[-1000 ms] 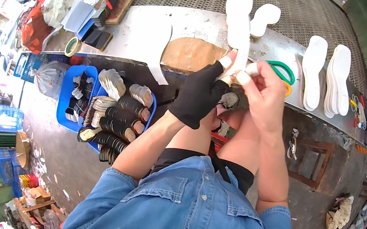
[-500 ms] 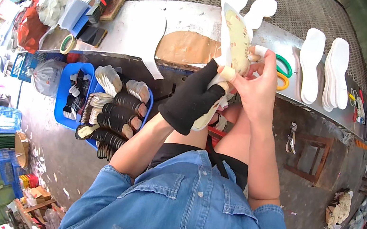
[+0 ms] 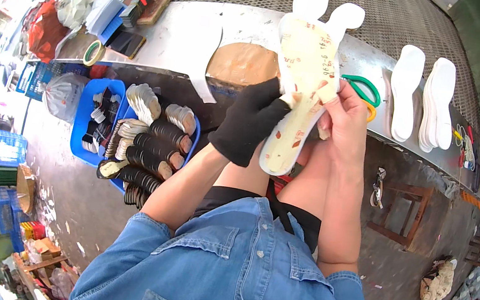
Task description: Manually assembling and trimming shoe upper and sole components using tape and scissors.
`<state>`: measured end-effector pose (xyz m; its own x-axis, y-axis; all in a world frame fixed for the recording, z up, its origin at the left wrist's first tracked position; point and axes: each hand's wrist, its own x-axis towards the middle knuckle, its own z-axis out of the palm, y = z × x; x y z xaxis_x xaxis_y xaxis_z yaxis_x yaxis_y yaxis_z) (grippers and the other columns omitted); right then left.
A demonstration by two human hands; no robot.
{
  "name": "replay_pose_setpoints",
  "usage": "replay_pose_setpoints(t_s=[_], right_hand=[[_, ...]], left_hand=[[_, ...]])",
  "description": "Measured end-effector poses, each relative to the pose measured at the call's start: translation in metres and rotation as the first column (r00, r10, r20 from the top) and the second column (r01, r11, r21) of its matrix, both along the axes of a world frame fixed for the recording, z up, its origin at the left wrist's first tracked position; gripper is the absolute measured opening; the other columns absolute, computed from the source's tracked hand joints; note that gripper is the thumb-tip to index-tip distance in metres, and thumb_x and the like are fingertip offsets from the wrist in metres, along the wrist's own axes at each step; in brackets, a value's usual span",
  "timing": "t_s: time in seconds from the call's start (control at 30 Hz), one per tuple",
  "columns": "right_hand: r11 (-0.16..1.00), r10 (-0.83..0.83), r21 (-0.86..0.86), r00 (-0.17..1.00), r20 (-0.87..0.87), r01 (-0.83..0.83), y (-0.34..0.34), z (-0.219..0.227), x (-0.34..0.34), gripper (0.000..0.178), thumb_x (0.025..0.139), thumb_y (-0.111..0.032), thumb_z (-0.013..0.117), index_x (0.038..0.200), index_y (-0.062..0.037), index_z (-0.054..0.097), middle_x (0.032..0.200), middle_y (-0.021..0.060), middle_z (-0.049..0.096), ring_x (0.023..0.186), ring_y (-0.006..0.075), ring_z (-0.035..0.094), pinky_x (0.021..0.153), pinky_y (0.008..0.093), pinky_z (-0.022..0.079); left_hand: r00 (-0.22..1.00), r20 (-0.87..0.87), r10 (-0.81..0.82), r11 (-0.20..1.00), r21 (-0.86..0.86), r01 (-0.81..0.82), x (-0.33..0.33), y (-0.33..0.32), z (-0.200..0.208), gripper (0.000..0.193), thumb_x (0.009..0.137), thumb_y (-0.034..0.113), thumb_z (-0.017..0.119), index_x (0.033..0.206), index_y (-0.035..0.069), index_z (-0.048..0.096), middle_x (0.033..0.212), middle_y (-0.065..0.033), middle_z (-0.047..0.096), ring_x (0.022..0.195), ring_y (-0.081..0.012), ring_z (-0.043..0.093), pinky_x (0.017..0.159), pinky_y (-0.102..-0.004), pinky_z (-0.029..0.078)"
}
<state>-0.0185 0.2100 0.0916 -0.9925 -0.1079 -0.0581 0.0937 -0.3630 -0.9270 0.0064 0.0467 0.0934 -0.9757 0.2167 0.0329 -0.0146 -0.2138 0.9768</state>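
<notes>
Yellow and white, the insole (image 3: 304, 111) is over the near edge of the bench (image 3: 178, 27). I see the left hand (image 3: 250, 120) and right hand (image 3: 347, 124) closed on its sides, thumbs on top. It looks light and bendy; I'd hold its middle. A green ring (image 3: 378, 95) could block the right hand; white insoles (image 3: 405, 91) lie farther right.

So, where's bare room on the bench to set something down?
Two patches of bench: behind the brown piece, left of the held insole; and, smaller, behind the green handle, left of the right-hand white insoles. Crowded: the left end, with bags and phone, and the right, with those insoles.
</notes>
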Motion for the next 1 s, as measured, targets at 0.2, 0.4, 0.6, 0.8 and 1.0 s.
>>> replay_pose_setpoints(t_s=[0.2, 0.4, 0.6, 0.8, 1.0], right_hand=[[0.975, -0.059, -0.214, 0.998, -0.022, 0.053, 0.006, -0.002, 0.001, 0.015, 0.087, -0.012, 0.058, 0.096, -0.0001, 0.057, 0.070, 0.0008, 0.059, 0.042, 0.0005, 0.038, 0.038, 0.0155, 0.029], [0.977, -0.022, -0.214, 1.000, 0.003, 0.022, 0.006, 0.002, 0.003, 0.026, 0.087, -0.016, 0.057, 0.106, 0.0018, 0.055, 0.089, 0.0062, 0.064, 0.067, 0.0072, 0.058, 0.056, 0.0196, 0.046], [0.990, -0.057, -0.137, 0.985, -0.160, 0.035, -0.017, 0.009, 0.013, 0.035, 0.088, -0.013, 0.057, 0.117, 0.0037, 0.051, 0.105, 0.0092, 0.061, 0.090, 0.0128, 0.060, 0.079, 0.0261, 0.048], [0.985, -0.170, -0.055, 0.966, -0.195, 0.162, -0.027, 0.004, 0.017, 0.032, 0.089, -0.015, 0.057, 0.115, 0.0037, 0.052, 0.103, 0.0072, 0.061, 0.089, 0.0114, 0.059, 0.077, 0.0238, 0.047], [0.896, -0.351, 0.158, 0.880, -0.321, 0.415, -0.025, -0.012, 0.013, 0.028, 0.091, -0.018, 0.055, 0.110, 0.0026, 0.052, 0.098, 0.0069, 0.061, 0.087, 0.0107, 0.057, 0.077, 0.0251, 0.046]], left_hand=[[0.986, -0.114, -0.123, 0.981, -0.167, 0.103, -0.003, -0.005, -0.002, 0.027, 0.090, 0.022, 0.055, 0.096, -0.005, 0.058, 0.075, -0.0059, 0.062, 0.068, -0.0076, 0.055, 0.061, -0.0268, 0.045], [0.983, -0.055, -0.175, 0.920, -0.365, 0.144, 0.000, -0.008, -0.009, 0.024, 0.086, 0.021, 0.061, 0.087, -0.003, 0.060, 0.075, -0.0063, 0.060, 0.072, -0.0079, 0.055, 0.062, -0.0269, 0.044], [0.948, -0.317, -0.028, 0.953, -0.294, -0.071, -0.031, -0.006, -0.034, 0.037, 0.082, 0.010, 0.064, 0.115, -0.002, 0.052, 0.107, -0.0094, 0.061, 0.100, -0.0172, 0.057, 0.086, -0.0300, 0.046], [0.935, -0.170, 0.312, 0.918, 0.307, -0.251, -0.029, 0.033, -0.021, 0.031, 0.093, 0.023, 0.046, 0.110, -0.001, 0.054, 0.097, -0.0176, 0.062, 0.091, -0.0194, 0.061, 0.077, -0.0315, 0.048], [0.820, -0.127, 0.559, 0.801, -0.172, -0.573, -0.035, 0.042, -0.012, 0.042, 0.095, 0.031, 0.043, 0.078, -0.003, 0.059, 0.061, -0.0088, 0.059, 0.056, -0.0147, 0.056, 0.053, -0.0328, 0.044]])
